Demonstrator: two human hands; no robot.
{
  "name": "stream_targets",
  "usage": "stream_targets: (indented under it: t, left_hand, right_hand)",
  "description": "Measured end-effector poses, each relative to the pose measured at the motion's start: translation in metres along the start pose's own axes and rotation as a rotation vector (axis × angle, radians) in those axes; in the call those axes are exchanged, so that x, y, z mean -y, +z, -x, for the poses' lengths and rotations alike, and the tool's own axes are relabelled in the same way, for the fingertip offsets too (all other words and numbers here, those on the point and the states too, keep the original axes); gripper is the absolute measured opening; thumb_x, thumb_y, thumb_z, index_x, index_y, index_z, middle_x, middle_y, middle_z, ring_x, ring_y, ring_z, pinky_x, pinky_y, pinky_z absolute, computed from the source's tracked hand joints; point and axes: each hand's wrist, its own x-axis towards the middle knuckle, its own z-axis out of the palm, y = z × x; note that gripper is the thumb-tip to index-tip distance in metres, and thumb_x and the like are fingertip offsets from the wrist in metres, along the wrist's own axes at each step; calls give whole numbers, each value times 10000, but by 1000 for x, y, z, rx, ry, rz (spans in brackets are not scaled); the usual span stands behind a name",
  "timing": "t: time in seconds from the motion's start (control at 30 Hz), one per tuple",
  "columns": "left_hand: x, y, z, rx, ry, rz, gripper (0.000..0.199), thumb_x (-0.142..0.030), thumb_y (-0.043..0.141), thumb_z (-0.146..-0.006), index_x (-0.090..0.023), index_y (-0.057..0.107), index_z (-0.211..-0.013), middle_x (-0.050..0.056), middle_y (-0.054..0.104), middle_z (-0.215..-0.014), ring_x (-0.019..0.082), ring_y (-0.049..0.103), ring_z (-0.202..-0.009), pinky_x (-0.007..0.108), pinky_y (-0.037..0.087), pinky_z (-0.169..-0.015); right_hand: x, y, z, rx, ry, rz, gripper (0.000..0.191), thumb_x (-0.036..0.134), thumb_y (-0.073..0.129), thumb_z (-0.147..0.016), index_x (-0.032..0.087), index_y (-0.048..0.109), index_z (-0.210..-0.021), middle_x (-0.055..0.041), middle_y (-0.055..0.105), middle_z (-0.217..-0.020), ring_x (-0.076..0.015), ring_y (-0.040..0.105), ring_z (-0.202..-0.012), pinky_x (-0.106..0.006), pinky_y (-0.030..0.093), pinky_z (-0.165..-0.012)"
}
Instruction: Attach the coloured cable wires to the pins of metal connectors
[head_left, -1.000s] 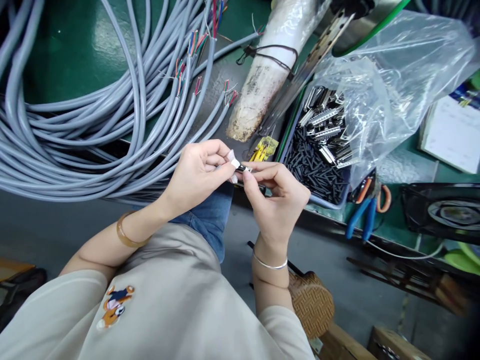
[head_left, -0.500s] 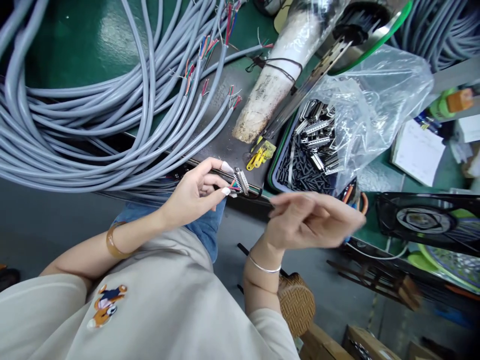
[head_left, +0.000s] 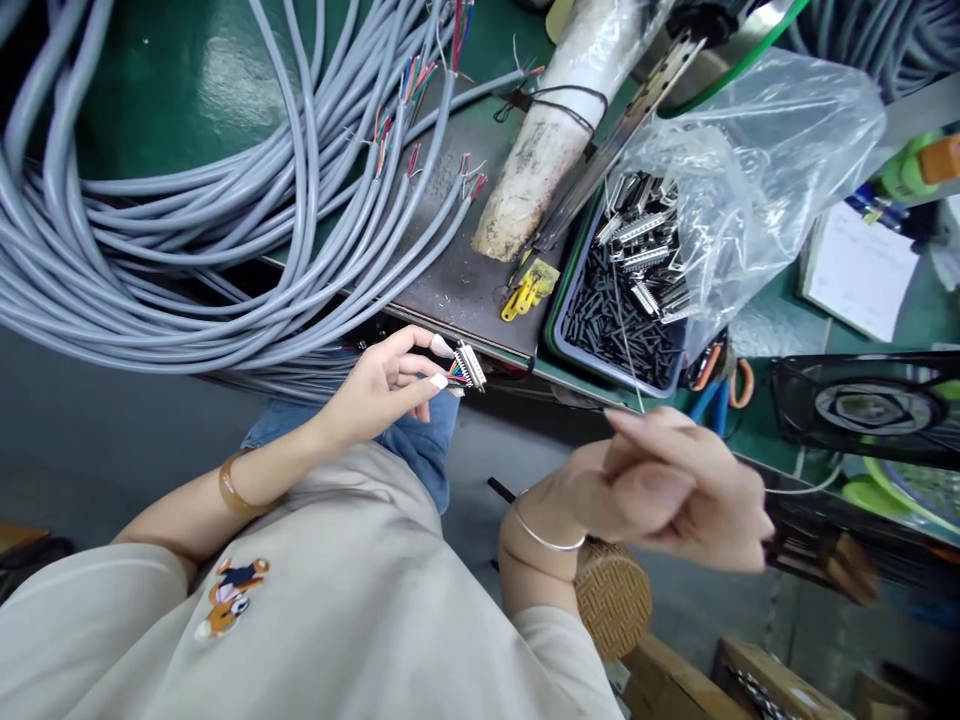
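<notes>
The left hand (head_left: 382,385) pinches a small metal connector (head_left: 472,366) between thumb and fingertips, just off the near edge of the worktop (head_left: 187,90), above the person's lap. Short coloured wires (head_left: 455,372) run from the connector back into the hand; where they join a cable is hidden behind the fingers. The connector is small and turned at an angle, so its pins cannot be made out.

The right hand (head_left: 667,490) is lower and well apart from the left, blurred, with fingers curled together. A thin wire (head_left: 622,330) rises from it across the tray (head_left: 559,320); whether the fingers actually grip it I cannot tell, since the blur hides the fingertips.

On the worktop lies a big loop of grey cables (head_left: 150,260), their stripped ends showing coloured cores; the coil is cut off at the left and top edges. The tray holds small black tubes and metal connector shells, partly covered by a clear plastic bag (head_left: 757,170). A wrapped pale roll (head_left: 547,140) lies beside the tray, its top out of view. A yellow clip (head_left: 529,292) sits by the tray's corner. Pliers (head_left: 716,385) peek out behind the tray, mostly hidden.
</notes>
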Motion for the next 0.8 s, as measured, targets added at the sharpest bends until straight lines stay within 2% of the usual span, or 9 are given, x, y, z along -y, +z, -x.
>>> stream_targets:
  t: [0.03,0.1,0.17,0.23,0.33,0.47,0.57,0.73,0.8]
  left_hand:
    - [-1,-2,1,4,-8,7,303,-280,762,-833,-164,576,-1042,23,751,-820,71,637,-521,178,515,-522]
    - [-2,-4,2,6,-23,11,320,-309,784,-822,-154,595,-1029,41,763,-830,79,643,-520,186,514,-517]
    - [-3,-6,4,10,-37,14,338,-335,801,-808,-147,613,-1017,53,770,-839,86,648,-519,196,523,-520]
    - [-4,-7,5,14,-45,22,334,-346,812,-798,-144,630,-993,43,763,-811,92,649,-518,208,539,-528]
    - [-3,-8,7,7,-41,19,303,-338,820,-790,-144,647,-946,9,724,-735,95,645,-513,213,548,-530]
    - [-1,-10,9,2,-23,11,297,-332,830,-780,-142,657,-928,-3,699,-713,93,649,-528,198,541,-527]
    - [0,-10,11,5,-17,-1,297,-343,827,-785,-138,666,-928,4,706,-732,90,645,-531,201,554,-536]
    - [1,-6,14,-4,119,-173,206,-306,775,-830,-120,724,-903,40,739,-780,94,650,-596,204,561,-586]
    - [1,-2,14,-11,239,-309,130,-253,734,-858,-123,741,-859,49,750,-800,98,657,-649,202,557,-632]
  right_hand:
    - [-4,11,0,-160,-39,17,228,329,565,-991,322,790,-1030,40,521,-523,-121,456,-406,-313,362,-422]
    - [-9,28,2,-224,-43,44,278,238,601,-970,341,769,-1167,52,618,-554,-110,526,-405,-275,340,-385]
    - [-11,36,3,-197,-25,39,320,235,624,-959,369,745,-1223,53,700,-608,-124,588,-414,-271,374,-370]
    - [-14,36,5,-227,-64,55,297,282,643,-954,382,752,-1211,51,705,-595,-134,557,-377,-290,366,-351]
    - [-17,30,8,-356,-151,82,239,373,648,-950,372,781,-1148,47,663,-555,-131,436,-327,-318,323,-345]
    - [-8,26,7,-362,-54,24,255,358,619,-960,364,781,-1158,44,672,-596,-124,456,-375,-309,367,-408]
    - [3,27,2,-238,30,64,230,336,613,-965,320,802,-1096,29,669,-611,-115,513,-445,-278,378,-453]
    - [10,35,-3,358,139,86,217,375,679,-941,189,783,-980,70,520,-516,-66,438,-443,-230,363,-488]
    - [11,40,-3,496,103,80,209,374,711,-923,173,764,-906,77,522,-506,-59,475,-452,-225,360,-498]
